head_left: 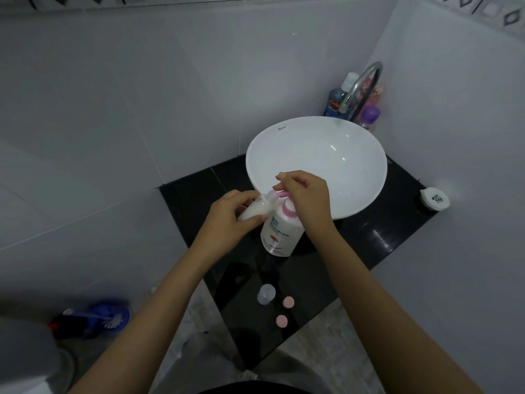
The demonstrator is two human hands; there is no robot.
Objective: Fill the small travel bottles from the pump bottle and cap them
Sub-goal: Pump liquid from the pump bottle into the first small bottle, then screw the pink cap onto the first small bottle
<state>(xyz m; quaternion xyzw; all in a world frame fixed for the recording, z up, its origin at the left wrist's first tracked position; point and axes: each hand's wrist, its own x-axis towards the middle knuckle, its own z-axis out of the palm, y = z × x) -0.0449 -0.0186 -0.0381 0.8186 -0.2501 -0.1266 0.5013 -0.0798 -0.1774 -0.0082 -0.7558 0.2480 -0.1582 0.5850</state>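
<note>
A white pump bottle [277,233] with a pink collar and pink nozzle stands on the black counter [377,237] in front of the basin. My right hand [305,196] rests on top of its pump head. My left hand [227,217] holds a small clear travel bottle [252,211], tilted, with white liquid inside and its mouth at the nozzle tip. Nearer me on the counter stands an empty clear travel bottle [266,293]. Two pink caps [288,302] [281,321] lie beside it.
A white bowl basin [326,155] sits behind the bottles under a chrome tap [360,83], with several toiletry bottles [339,98] in the corner. A white round lidded container [434,198] sits at the counter's right end. A blue toilet brush [106,319] stands on the floor at left.
</note>
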